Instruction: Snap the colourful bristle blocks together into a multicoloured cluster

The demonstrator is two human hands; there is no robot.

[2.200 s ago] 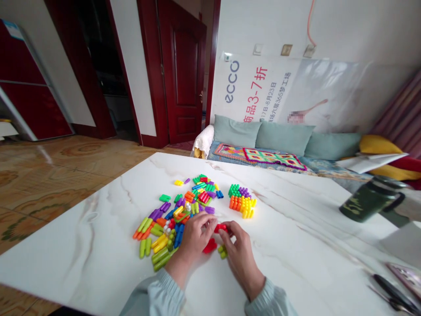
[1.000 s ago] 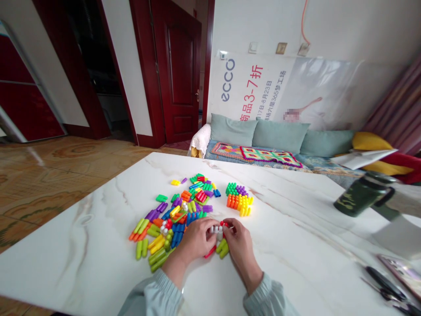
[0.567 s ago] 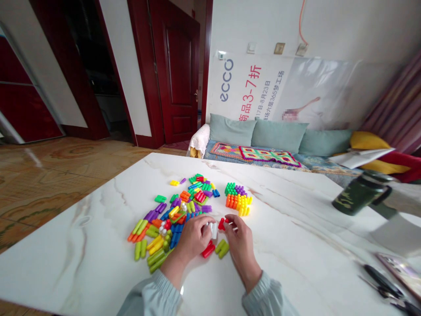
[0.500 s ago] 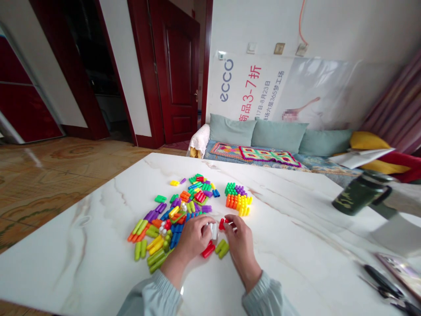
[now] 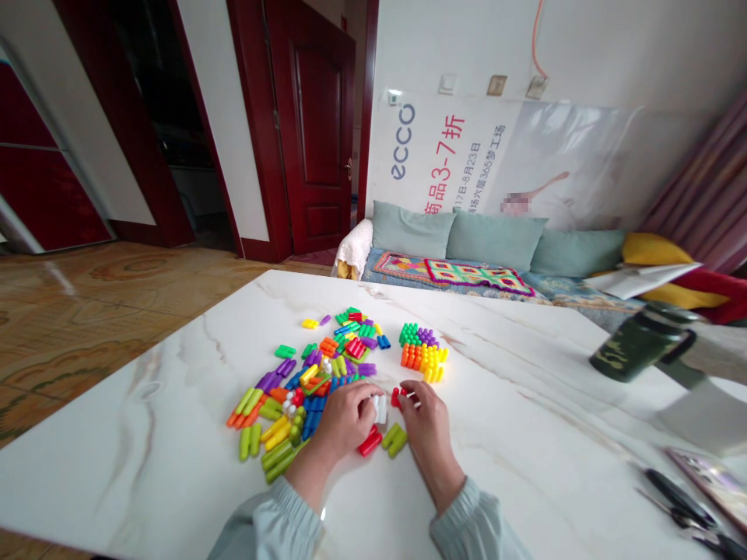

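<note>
My left hand (image 5: 348, 418) is closed on a white building block (image 5: 381, 409) made of joined rounded pegs. A short gap to the right, my right hand (image 5: 425, 412) pinches a red building block (image 5: 396, 397), partly covered by the fingers. Below the white block lies a loose red block (image 5: 369, 442), and beside it an olive-green block (image 5: 394, 441). To the left of my hands spreads a loose pile of coloured blocks (image 5: 315, 412). Beyond my right hand stand grouped green, purple, orange and yellow blocks (image 5: 421, 356), sorted by colour.
The white marbled table (image 5: 157, 443) fills the foreground. On its right side stand a dark green mug (image 5: 642, 342), a phone (image 5: 715, 490) and black-handled scissors (image 5: 680, 498). A sofa with pale cushions (image 5: 496, 239) lies past the far edge.
Both hands stay almost in place. The red block in my right hand has shifted very slightly to the right, away from the white one.
</note>
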